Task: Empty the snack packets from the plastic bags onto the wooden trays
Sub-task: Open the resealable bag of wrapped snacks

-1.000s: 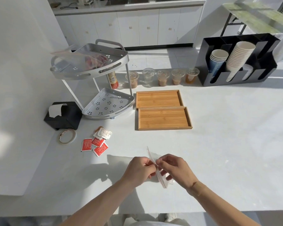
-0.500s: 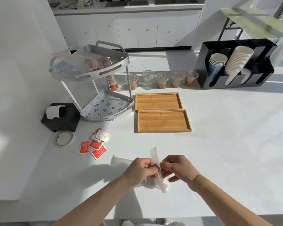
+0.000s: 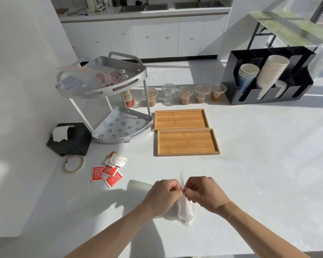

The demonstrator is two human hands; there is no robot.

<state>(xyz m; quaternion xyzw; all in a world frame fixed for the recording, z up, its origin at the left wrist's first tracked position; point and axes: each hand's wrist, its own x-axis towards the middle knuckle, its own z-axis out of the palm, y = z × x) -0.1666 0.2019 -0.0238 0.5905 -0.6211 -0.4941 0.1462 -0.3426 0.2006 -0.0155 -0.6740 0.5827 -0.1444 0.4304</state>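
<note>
My left hand [image 3: 163,194] and my right hand [image 3: 203,192] both pinch the top edge of a clear plastic bag [image 3: 186,211] held upright near the table's front edge. Two wooden trays lie side by side beyond it, the far tray [image 3: 181,119] and the near tray [image 3: 187,142], both bare. Red and white snack packets [image 3: 108,172] lie loose on the table to the left. A second plastic bag [image 3: 99,76] with reddish contents rests on the top tier of a metal rack.
The silver two-tier rack [image 3: 108,101] stands at the left, with a black tissue box [image 3: 69,138] and a tape roll [image 3: 73,163] beside it. Several lidded drink cups [image 3: 185,94] line the back. A black cup holder [image 3: 267,75] stands at the back right.
My hands have drawn closer together on the bag's top edge. The bag hangs lower between them, with less of it standing above my fingers.
</note>
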